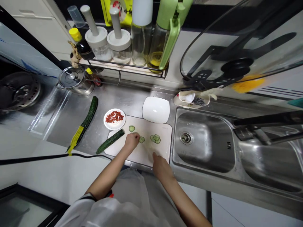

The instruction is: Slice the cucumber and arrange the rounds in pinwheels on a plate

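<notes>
My left hand (132,142) is closed over the cutting board (163,154), its fingertips beside a few thin cucumber slices (141,139). Whatever those fingers may pinch is hidden. Near the board's front edge, my right hand (163,166) is wrapped round a knife, whose pale blade (148,147) looks blurred against the board. Further right lies a small overlapping pile of cucumber slices (155,138). One single slice (132,128) sits behind my left hand. A cut length of cucumber (110,141) rests across the board's left edge.
Behind the board stand a plate of chopped red pieces (114,117) and a bare white dish (156,109). A whole cucumber (88,116) with a yellow label lies left. The sink (201,142) is right; a lidded pot (75,80) and seasoning rack (132,64) stand behind.
</notes>
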Available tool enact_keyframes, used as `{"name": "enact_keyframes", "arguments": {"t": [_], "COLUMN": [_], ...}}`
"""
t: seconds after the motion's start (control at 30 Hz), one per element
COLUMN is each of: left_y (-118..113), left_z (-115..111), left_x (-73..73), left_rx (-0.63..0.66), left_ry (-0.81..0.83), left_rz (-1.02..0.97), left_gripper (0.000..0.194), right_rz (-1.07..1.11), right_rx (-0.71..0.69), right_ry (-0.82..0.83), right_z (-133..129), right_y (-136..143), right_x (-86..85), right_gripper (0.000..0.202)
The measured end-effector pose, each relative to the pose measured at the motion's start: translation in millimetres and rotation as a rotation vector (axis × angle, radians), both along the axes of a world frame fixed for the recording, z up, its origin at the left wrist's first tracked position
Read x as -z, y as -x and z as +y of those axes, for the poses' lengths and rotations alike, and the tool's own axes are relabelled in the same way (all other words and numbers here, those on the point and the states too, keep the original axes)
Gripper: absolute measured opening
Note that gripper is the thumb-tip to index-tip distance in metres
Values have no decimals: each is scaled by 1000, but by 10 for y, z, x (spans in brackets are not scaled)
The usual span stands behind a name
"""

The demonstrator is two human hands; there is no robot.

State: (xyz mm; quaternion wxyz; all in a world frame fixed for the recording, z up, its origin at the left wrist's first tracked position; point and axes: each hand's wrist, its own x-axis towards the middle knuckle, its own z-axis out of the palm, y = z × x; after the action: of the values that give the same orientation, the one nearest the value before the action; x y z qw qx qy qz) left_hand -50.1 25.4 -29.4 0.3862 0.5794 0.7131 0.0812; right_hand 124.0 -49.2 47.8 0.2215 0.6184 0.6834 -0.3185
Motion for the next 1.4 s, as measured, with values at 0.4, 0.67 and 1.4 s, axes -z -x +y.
{"name": "enact_keyframes", "arguments": {"t": [0.4, 0.67, 1.4], "left_y": [0, -22, 235], "left_z": [11, -8, 415], "left_x": [-49, -78, -351], "left_rx": [12, -3, -2], "left_ry": [3, 6, -27], "left_rz": [10, -12, 438], "left_gripper": [22, 15, 25], "right_rz": [-17, -62, -26], "right_rx": [26, 83, 107], "right_ry": [55, 139, 103], "right_z": [-37, -188, -314], "right_y": [-61, -185, -231], "right_x": [-50, -144, 19], "right_gripper": [46, 51, 46]}}
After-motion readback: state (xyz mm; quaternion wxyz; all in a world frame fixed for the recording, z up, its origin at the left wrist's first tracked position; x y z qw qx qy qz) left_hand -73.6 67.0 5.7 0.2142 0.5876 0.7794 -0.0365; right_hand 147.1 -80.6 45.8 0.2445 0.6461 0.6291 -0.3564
